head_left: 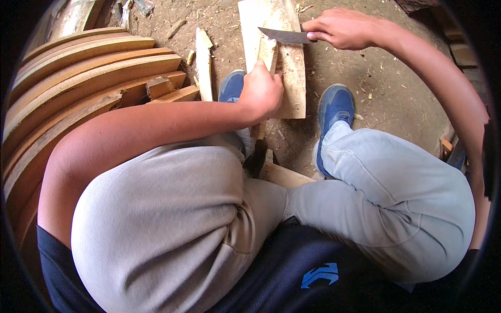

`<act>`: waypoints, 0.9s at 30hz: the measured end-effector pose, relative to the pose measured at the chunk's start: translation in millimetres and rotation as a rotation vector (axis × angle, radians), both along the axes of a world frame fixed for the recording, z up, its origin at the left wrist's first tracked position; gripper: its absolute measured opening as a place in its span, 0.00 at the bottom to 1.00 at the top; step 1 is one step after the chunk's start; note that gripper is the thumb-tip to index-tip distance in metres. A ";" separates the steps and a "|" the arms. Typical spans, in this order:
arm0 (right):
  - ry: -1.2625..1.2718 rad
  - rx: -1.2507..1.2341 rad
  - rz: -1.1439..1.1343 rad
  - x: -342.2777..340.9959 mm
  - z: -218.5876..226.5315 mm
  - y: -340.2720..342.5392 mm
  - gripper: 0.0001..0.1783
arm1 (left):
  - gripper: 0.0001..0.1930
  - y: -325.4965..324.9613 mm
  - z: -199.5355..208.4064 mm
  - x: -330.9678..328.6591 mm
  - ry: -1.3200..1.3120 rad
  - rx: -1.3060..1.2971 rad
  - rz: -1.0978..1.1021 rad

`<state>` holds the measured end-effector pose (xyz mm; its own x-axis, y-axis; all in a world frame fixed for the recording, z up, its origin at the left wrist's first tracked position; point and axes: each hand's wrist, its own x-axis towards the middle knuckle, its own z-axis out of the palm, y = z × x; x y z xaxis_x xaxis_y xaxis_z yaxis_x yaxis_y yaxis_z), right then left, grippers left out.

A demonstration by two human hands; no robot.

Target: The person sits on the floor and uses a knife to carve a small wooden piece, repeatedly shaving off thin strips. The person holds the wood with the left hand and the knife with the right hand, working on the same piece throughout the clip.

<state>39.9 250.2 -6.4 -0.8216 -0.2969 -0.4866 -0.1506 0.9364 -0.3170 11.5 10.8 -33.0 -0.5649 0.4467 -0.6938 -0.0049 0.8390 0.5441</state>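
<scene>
My right hand (339, 29) is closed round the handle of a large dark-bladed knife (284, 36). The blade points left and lies across the upper end of a narrow wooden stick (268, 49). Gripping the lower part of that stick is my left hand (262, 89), its fingers wrapped round it. Behind both hands a pale, rough-faced wooden board (291, 78) rests near the ground between my feet. Whether the blade touches the stick or hovers just over it, I cannot tell.
Long sawn planks (99, 68) are stacked at the left. A split wood piece (204, 62) lies beside my left shoe (232, 85). My right shoe (335, 104) stands on the dirt floor (391, 88), which is strewn with chips. Another wood piece (286, 176) lies beneath my legs.
</scene>
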 end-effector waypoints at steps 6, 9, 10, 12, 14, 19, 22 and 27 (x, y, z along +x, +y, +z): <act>-0.084 -0.218 -0.070 3.9 -7.6 0.7 0.18 | 0.19 -1.3 -0.4 -0.8 0.035 0.012 -0.036; -0.162 -0.342 -0.117 1.8 -7.2 -1.5 0.20 | 0.20 -1.6 3.4 -1.2 0.024 0.013 -0.022; -0.193 -0.405 -0.128 -0.8 -5.5 -4.1 0.20 | 0.20 -4.1 7.0 -1.8 -0.006 -0.007 0.005; -0.168 -0.442 -0.172 3.6 -13.8 -0.8 0.20 | 0.20 1.8 19.9 -3.0 -0.096 -0.041 0.038; -0.132 -0.458 -0.179 7.3 -19.6 0.5 0.20 | 0.20 -1.5 15.2 -3.5 -0.116 0.012 0.039; 0.056 -0.095 -0.128 13.8 -3.9 -7.6 0.16 | 0.20 -1.8 17.4 -5.2 -0.135 0.010 0.037; 0.104 0.036 -0.126 14.0 12.2 -13.4 0.15 | 0.20 -4.0 9.6 -3.4 -0.089 0.026 0.007; 0.053 0.063 -0.143 14.5 17.6 -19.7 0.16 | 0.21 2.2 20.2 -4.1 -0.142 -0.037 0.063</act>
